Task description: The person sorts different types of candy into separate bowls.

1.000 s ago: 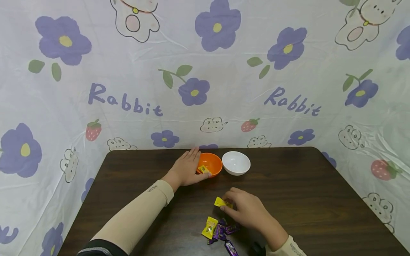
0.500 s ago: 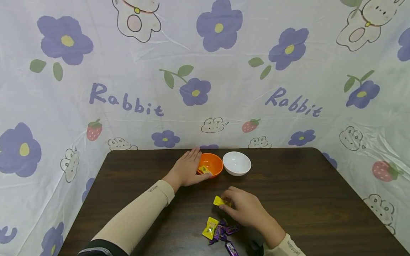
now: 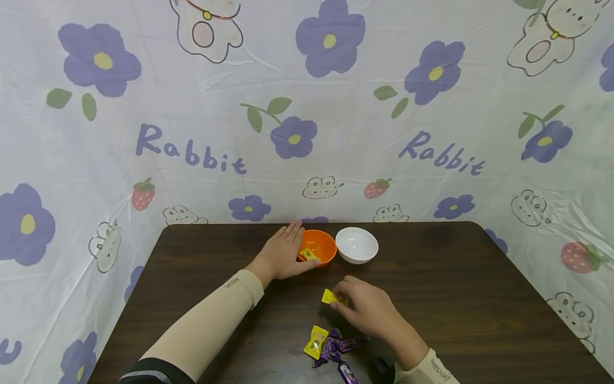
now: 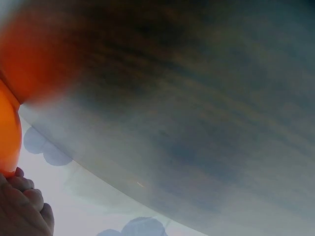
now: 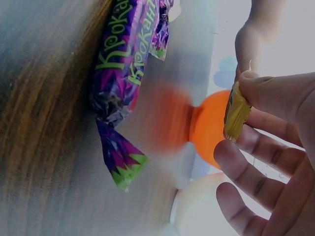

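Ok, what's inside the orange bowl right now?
At least one yellow candy lies in the orange bowl, toward its left side. The left hand covers the bowl's left edge, so anything behind it can't be seen.

Soft even light and fair sharpness in the head view, faint sheen on the dark table [image 3: 479, 304], left wrist view hazy, blurred toward the top, smeared reflection of the orange bowl [image 4: 9, 132], right wrist view bleached by glare at upper right

Brown table [image 3: 455, 288]: orange bowl [image 3: 326, 242], white bowl [image 3: 357, 246], wrapped candies [image 3: 315, 343].
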Motion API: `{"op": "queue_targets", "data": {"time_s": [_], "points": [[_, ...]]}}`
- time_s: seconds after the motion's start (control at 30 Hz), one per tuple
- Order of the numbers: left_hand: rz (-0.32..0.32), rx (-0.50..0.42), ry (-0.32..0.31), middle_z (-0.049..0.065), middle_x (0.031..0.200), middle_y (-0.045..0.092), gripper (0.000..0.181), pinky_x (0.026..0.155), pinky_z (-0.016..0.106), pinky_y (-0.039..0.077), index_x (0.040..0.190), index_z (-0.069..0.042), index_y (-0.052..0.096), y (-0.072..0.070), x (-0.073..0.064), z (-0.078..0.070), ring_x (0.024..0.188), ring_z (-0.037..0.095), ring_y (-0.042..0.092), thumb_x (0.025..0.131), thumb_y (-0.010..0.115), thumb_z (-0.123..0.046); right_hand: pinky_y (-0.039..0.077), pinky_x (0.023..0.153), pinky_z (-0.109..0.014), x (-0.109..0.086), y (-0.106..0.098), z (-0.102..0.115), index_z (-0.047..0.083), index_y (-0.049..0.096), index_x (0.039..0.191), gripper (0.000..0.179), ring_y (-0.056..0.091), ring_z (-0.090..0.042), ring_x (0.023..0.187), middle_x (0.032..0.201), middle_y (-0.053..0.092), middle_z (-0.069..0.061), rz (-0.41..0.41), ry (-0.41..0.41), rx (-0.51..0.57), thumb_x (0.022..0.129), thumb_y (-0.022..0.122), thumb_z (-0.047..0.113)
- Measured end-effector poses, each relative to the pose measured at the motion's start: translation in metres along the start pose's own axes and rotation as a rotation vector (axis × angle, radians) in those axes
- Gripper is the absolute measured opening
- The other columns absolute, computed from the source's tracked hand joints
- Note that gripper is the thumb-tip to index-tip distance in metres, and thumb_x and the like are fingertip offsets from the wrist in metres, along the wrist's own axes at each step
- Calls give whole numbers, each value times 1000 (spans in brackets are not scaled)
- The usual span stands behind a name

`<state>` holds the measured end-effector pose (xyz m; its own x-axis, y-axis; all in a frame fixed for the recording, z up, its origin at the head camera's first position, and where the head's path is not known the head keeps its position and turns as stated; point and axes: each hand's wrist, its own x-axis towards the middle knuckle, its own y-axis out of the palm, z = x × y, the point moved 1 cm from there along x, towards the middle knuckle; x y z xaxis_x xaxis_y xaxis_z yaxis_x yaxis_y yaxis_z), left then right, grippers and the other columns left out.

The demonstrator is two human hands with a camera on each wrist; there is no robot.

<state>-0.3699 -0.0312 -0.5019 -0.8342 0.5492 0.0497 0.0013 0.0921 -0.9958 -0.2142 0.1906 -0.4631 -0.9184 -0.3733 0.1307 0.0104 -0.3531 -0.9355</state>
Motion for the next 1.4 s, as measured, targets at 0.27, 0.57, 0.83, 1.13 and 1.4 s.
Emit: {"op": "queue_targets", "data": {"time_s": [0.27,0.57,0.83,1.13,1.4], "points": [[15,3,-17,12,179,15,111,136,47,13,169,-5,24,1,1,1,167,27,15,95,31,-87,50,65,-22,6,-3,0,20,77,104,14,57,-5,76,92,66,9,-46,4,6,95,82,30],[-11,-12,-3,15,178,19,107,136,47,16,168,-3,26,-1,-1,-1,166,30,18,97,35,-83,48,62,-21,17,-8,-3,20,78,105,18,54,-5,72,91,68,5,-98,12,-9,93,83,33],[-23,-21,-3,14,178,21,107,135,48,18,168,-3,28,-1,-2,-3,166,30,21,97,35,-83,52,66,-28,23,-8,-9,19,78,108,21,58,-7,74,92,70,5,-110,45,-8,94,82,34],[-22,-10,-4,14,178,20,107,136,47,16,168,-3,28,1,0,-1,166,29,19,97,34,-83,50,62,-26,30,-9,-19,18,79,108,21,55,-8,70,90,66,4,-159,82,25,94,81,33],[-14,9,-6,12,179,18,107,136,46,15,168,-4,27,2,0,-1,167,28,18,97,32,-84,51,63,-25,37,-4,-28,17,78,106,20,55,-9,72,91,67,2,-231,78,39,94,81,33]]}}
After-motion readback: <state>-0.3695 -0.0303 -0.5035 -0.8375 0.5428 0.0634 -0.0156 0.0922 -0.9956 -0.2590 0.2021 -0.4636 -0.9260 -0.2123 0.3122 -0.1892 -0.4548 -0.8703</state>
